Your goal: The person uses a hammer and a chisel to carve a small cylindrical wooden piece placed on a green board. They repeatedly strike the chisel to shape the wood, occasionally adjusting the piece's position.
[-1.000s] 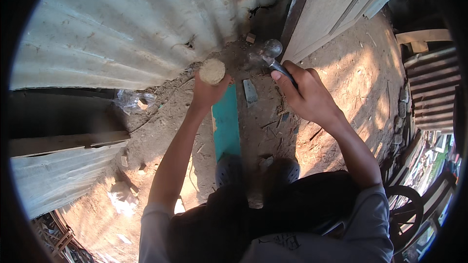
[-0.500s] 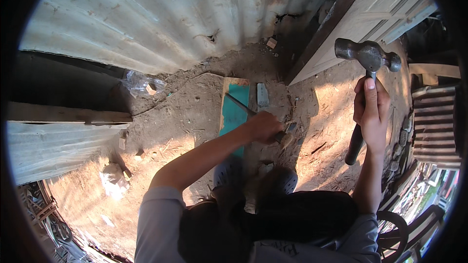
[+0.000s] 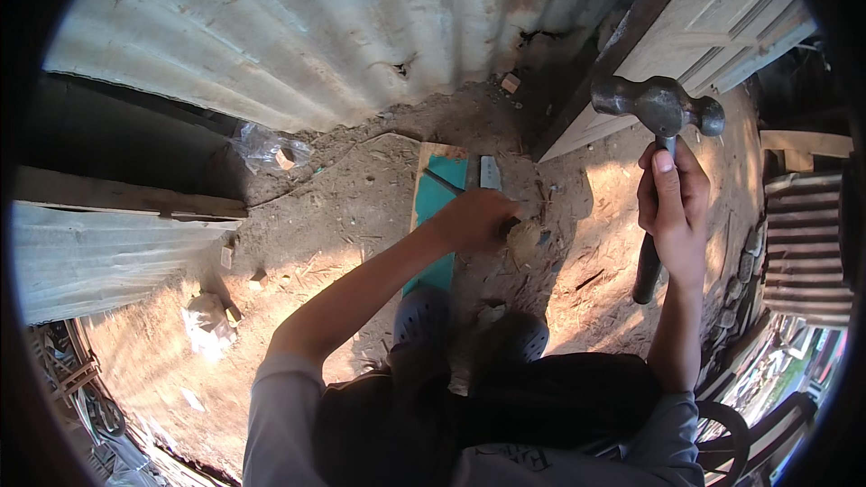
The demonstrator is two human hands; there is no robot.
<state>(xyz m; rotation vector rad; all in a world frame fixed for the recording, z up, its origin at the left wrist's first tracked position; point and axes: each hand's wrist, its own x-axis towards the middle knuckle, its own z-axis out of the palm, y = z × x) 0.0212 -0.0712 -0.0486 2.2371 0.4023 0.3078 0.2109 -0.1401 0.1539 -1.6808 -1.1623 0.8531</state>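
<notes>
Teal board (image 3: 429, 205): over it, a chisel-like tool (image 3: 444, 181) is being held slanted, left hand (image 3: 481, 216) clamped round it; tip contact can't be told. Right of the board, a hammer (image 3: 658, 106) is being gripped near its head, right hand (image 3: 678, 206) closed. Likely best: tool being steadied firmly against the board, hammer being gripped lower for any blow.

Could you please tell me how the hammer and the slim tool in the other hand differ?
The hammer has a thick, double-ended head, while the slim tool shows a narrow, straight shaft. In the picture, the hammer stands nearly upright; the slim tool slants up and left. The hammer is in the right hand, the slim tool in the left hand. Both show dark metal.
</notes>
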